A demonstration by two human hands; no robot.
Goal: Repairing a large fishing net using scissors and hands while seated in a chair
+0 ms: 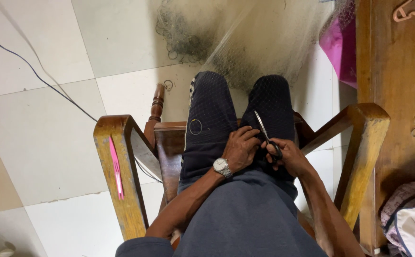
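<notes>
At the bottom centre of the frame your grey shirt fills the near view, with both forearms running up from it toward your lap. Your left hand (240, 148), with a silver wristwatch (221, 167) on its wrist, rests on your dark trousers (210, 123) at mid-frame, fingers curled and pressed together on something at the cloth; what they pinch is too small to tell. Just beside it, to the right, your right hand (289, 156) has its grip closed through the black handles of a pair of scissors (267, 138), whose blades point up and slightly left, their tips lying between your thighs just above the left knuckles.

You sit in a wooden chair (366, 143), its arms flanking your legs left and right of centre. On the left arm lies a pink netting needle (116, 167). Over your knees and on toward the top of the frame spreads a fine, translucent fishing net (264, 38) with small rings along its edge on the pale tiled floor (41, 133). A thin dark cable (36, 74) crosses the tiles in the upper left. At the upper right a magenta sheet (338, 47) sits against a wooden cabinet (397, 71).
</notes>
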